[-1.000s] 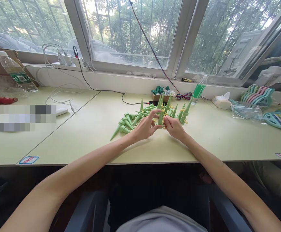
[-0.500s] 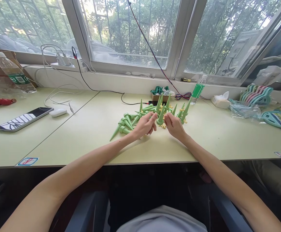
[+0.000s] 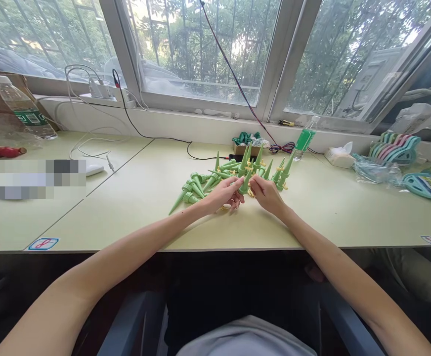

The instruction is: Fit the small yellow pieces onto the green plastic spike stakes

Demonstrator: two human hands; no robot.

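Both my hands meet at one green plastic cone spike (image 3: 244, 183) standing upright on the pale green table (image 3: 145, 198). My left hand (image 3: 223, 195) curls round its left side, fingers closed on its base. My right hand (image 3: 265, 194) pinches the same spike from the right, near small yellow parts (image 3: 251, 191). Behind them, several more green spikes stand upright (image 3: 275, 170). Others lie flat in a heap (image 3: 195, 185) to the left of my left hand.
A water bottle (image 3: 22, 111) and a white mouse (image 3: 94, 169) lie far left. A black cable (image 3: 156, 138) runs across the back. A green bottle (image 3: 304, 138), tissues (image 3: 339, 154) and coloured plastic items in bags (image 3: 393, 153) sit at the right.
My left fingers, spread a second ago, have closed round the spike's base. The spike stays between both hands and has hardly shifted.
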